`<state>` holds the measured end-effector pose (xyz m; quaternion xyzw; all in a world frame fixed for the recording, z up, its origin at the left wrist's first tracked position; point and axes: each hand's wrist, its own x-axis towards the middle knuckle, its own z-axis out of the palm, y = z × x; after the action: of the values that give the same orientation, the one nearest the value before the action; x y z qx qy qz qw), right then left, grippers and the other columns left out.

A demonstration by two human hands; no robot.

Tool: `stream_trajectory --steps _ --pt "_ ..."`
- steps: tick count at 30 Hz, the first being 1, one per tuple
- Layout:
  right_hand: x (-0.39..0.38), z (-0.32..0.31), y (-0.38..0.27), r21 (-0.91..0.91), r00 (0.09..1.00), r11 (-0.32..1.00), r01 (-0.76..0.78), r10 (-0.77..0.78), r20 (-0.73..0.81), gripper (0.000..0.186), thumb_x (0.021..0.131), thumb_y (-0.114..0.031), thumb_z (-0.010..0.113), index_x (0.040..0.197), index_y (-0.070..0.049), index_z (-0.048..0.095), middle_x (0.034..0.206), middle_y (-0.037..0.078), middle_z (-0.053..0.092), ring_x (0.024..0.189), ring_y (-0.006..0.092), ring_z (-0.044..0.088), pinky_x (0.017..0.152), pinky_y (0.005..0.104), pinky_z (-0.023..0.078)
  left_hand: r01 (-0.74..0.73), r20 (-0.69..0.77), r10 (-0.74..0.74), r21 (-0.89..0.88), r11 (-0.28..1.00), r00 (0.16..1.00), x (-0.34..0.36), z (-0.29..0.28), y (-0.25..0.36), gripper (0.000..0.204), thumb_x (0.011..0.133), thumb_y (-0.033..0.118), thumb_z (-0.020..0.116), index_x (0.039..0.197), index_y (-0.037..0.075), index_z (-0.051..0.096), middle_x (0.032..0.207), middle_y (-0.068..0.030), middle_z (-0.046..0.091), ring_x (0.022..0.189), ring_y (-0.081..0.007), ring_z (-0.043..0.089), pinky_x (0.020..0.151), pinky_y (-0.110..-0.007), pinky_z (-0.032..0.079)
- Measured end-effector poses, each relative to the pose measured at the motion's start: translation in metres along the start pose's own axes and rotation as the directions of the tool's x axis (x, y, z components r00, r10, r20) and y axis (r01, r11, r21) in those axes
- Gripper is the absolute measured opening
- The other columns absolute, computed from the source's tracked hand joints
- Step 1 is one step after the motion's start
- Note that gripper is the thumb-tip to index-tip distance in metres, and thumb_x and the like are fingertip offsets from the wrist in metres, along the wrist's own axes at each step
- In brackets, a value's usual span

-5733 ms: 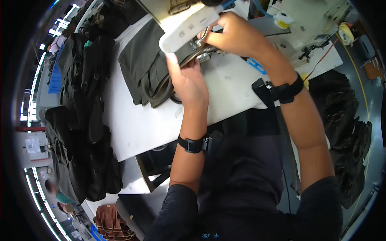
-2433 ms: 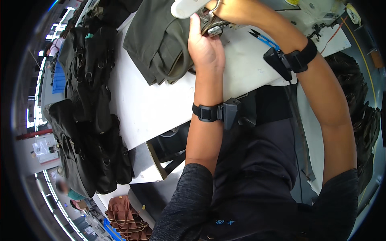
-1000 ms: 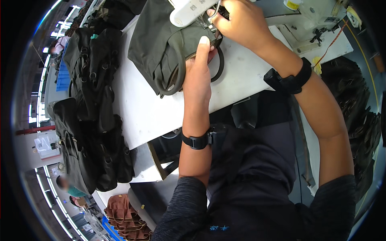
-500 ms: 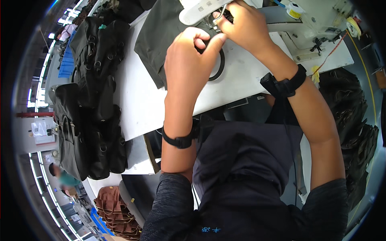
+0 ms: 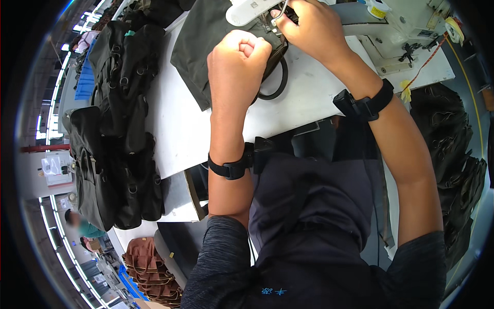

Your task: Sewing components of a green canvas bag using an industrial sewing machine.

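A dark olive-green fabric bag [image 5: 193, 67] lay on the white tabletop [image 5: 180, 139], its top cut off by the upper edge of the view and part of it hidden under the white, round-ended sewing machine head [image 5: 249, 11]. The left hand [image 5: 237, 64] was over the bag's near part, fingers curled together in a loose fist with the thumb against them; whether any cloth was pinched inside could not be seen. Beside it, a dark, tubular loop handle [image 5: 282, 85] curved onto the table, one end lost behind that hand. The right hand [image 5: 313, 24], cropped at the top, had its thumb beside a thin, bent metal lever [image 5: 283, 10]; its other fingers were mostly hidden, so whether they were apart or clamped on something could not be told. The small metal parts there were hard to make out.

A black strap [image 5: 229, 169] circled the left forearm. At left lay a heap of black bags [image 5: 105, 154]; below, the stack of reddish-brown bags [image 5: 149, 265] ran partly behind a dark grey surface. A distant person in green [image 5: 90, 230] was blurred.
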<state>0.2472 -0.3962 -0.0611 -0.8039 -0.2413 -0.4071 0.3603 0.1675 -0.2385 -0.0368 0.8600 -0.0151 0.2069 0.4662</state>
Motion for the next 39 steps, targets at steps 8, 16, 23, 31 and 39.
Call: stream_trajectory --steps 8,16,23,31,39 --pt "0.001 -0.003 -0.003 0.003 1.000 1.000 0.023 -0.023 0.020 0.021 0.085 -0.020 0.074 0.079 -0.001 0.067 0.081 0.019 0.065 0.075 0.0414 0.066 0.070 0.0495 0.055 -0.073 0.025 0.071 0.119 0.990 0.997 0.015 -0.003 -0.017 0.011 0.089 0.007 0.073 0.085 -0.003 0.068 0.068 0.0067 0.058 0.062 -0.0006 0.046 0.058 -0.019 0.039" --pt "0.000 -0.002 -0.002 -0.012 0.999 0.999 0.048 -0.048 -0.001 0.019 0.082 -0.015 0.074 0.077 -0.001 0.064 0.080 0.020 0.063 0.074 0.0424 0.065 0.066 0.0486 0.054 0.070 0.007 -0.073 0.220 0.973 0.997 0.017 -0.019 -0.012 0.015 0.085 0.015 0.070 0.081 0.002 0.066 0.063 -0.0016 0.059 0.056 -0.0173 0.054 0.060 -0.032 0.046" --pt "0.001 -0.004 -0.011 -0.002 0.999 0.999 0.039 -0.039 -0.002 0.016 0.081 -0.014 0.074 0.086 -0.001 0.068 0.085 0.021 0.066 0.077 0.0432 0.066 0.070 0.0479 0.055 -0.443 -0.113 0.546 0.462 0.768 0.830 -0.025 -0.007 -0.012 0.052 0.076 0.019 0.088 0.118 0.004 0.061 0.128 -0.0189 0.060 0.120 -0.0383 0.056 0.102 -0.045 0.045" --pt "0.007 -0.004 -0.006 0.004 0.999 1.000 0.020 -0.020 0.050 0.019 0.081 -0.016 0.072 0.074 0.001 0.067 0.080 0.024 0.067 0.078 0.0443 0.065 0.071 0.0511 0.053 -0.589 -0.045 0.641 0.348 0.729 0.766 -0.008 0.012 -0.047 0.047 0.076 -0.014 0.056 0.117 0.004 0.066 0.121 -0.0104 0.073 0.112 -0.0313 0.069 0.098 -0.041 0.054" --pt "0.004 -0.005 -0.003 -0.031 0.998 0.998 0.058 -0.059 -0.027 0.015 0.079 -0.011 0.070 0.075 0.003 0.065 0.079 0.023 0.065 0.074 0.0434 0.064 0.071 0.0507 0.052 -0.693 0.082 0.727 0.391 0.606 0.682 0.002 0.000 -0.041 0.034 0.084 -0.011 0.061 0.114 0.003 0.068 0.112 -0.0119 0.076 0.106 -0.0284 0.073 0.099 -0.046 0.056"
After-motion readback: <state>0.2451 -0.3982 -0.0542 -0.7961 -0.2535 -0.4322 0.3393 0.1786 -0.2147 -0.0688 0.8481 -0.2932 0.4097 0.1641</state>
